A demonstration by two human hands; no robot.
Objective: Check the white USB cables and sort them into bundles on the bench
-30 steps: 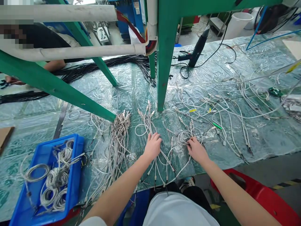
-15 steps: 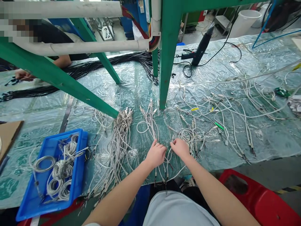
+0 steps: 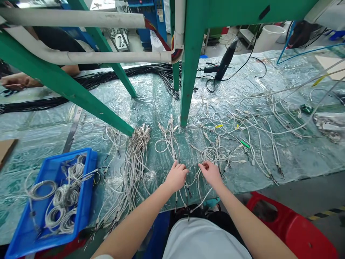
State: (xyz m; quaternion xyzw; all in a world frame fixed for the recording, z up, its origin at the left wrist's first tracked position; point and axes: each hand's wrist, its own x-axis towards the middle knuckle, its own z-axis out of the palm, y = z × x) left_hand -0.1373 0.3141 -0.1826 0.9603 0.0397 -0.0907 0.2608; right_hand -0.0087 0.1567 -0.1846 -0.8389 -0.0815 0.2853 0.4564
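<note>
My left hand (image 3: 176, 176) is closed around white cables (image 3: 175, 146), whose silver plug ends spread on the table beyond it. Dark-tipped cable ends (image 3: 186, 201) hang below that hand toward the table's front edge. Just to the right, my right hand (image 3: 210, 174) has its fingers curled in a pinch on a white cable (image 3: 198, 183) that loops down beneath it. My fingers hide the exact hold. A coiled tangle of white cables (image 3: 215, 153) lies right beyond the right hand. Left of my hands lies a thick bundle of white cables (image 3: 134, 162).
A blue tray (image 3: 93, 158) with coiled cables stands at the left. Green frame posts (image 3: 187, 82) rise from the table. A black heat gun (image 3: 225, 59) stands behind, near black cables (image 3: 107, 75). A co-worker's hands (image 3: 20, 81) are at far left; a red chair (image 3: 293, 223) is lower right.
My right hand has drawn slightly right, away from my left. The small plug that stood up at its fingertips no longer shows. The whole view has shifted a little.
</note>
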